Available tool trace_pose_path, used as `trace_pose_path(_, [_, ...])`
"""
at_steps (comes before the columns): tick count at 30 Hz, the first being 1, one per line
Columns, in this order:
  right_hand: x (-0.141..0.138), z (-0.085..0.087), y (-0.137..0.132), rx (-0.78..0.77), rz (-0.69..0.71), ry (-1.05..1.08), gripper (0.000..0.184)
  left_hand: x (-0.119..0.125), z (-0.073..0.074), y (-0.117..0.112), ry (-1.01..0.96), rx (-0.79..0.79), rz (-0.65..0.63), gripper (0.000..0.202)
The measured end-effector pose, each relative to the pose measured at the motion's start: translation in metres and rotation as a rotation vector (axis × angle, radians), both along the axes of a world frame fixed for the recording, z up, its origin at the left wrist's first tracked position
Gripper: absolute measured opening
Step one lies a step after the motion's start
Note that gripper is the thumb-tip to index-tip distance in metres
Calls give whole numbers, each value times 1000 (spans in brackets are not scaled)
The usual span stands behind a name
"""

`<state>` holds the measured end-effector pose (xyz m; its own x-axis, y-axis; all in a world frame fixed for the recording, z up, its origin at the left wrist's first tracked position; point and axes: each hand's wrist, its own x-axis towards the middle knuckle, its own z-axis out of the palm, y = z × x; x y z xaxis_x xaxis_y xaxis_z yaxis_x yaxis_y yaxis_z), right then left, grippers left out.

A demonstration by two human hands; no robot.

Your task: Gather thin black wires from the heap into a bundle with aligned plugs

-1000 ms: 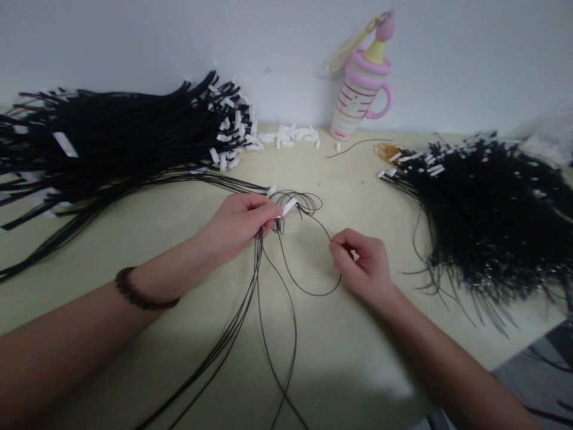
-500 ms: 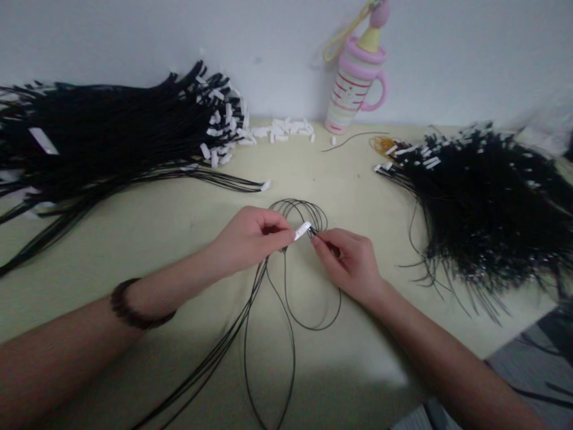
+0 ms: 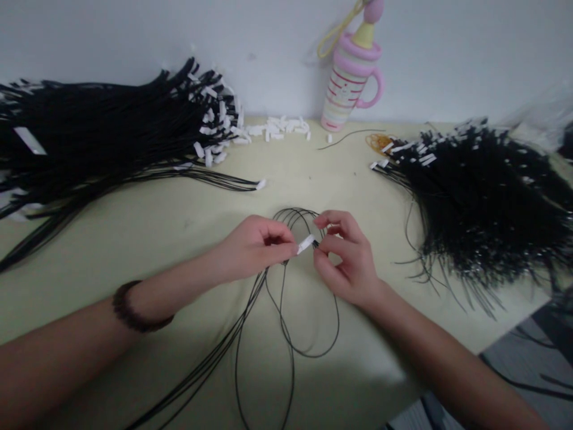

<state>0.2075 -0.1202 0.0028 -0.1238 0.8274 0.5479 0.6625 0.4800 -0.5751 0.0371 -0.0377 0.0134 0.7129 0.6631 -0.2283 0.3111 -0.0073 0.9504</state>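
Head view: my left hand (image 3: 253, 248) pinches a white tag (image 3: 306, 243) on a black cord (image 3: 295, 210); my right hand (image 3: 344, 257) sits beside it, fingers parted, and the cord end looks next to need gripping.

1 pink-striped cup (image 3: 347, 83) (handled) | orange rubber bands (image 3: 377, 143) | cream tabletop (image 3: 179, 230)

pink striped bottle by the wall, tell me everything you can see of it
The pink striped bottle stands at the back of the table, against the white wall. It looks like plastic. Its cream body has pink and red bands and a small design, with a pink loop handle on the right. A thick pink ring sits near the top, below a yellow cone and a pink knob. A yellow strap rises from the top and curves left against the wall.
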Motion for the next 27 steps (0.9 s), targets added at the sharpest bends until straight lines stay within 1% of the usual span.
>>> trace_pose_path(2, [0,1,0,-6,91,49,13,0,-1,0,-4,-33,-32,14])
trace_pose_path(4, [0,1,0,-33,138,72,14,-1,-3,0,-8,-53,-44,15])
trace_pose_path(9, [-1,1,1,-93,129,98,16,-3,-7,2,-2,-75,-42,14])
trace_pose_path(15, [0,-1,3,-93,149,88,15,-3,-6,1,9,-60,-59,14])
trace_pose_path(18, [1,-1,3,-77,158,86,14,-2,-5,1,16,-56,-43,13])
trace_pose_path(20, [1,-2,4,-51,126,80,12,-2,-5,1,10,-52,-9,11])
trace_pose_path(23, [2,-4,4,-12,7,56,8,-3,-5,5,-3,-36,58,10])
trace_pose_path(25, [4,-5,5,11,-80,25,5,-4,-3,11,-50,-20,140,11])
trace_pose_path(27, [8,-4,7,35,-157,-3,7,-7,0,19,-142,-31,260,11])
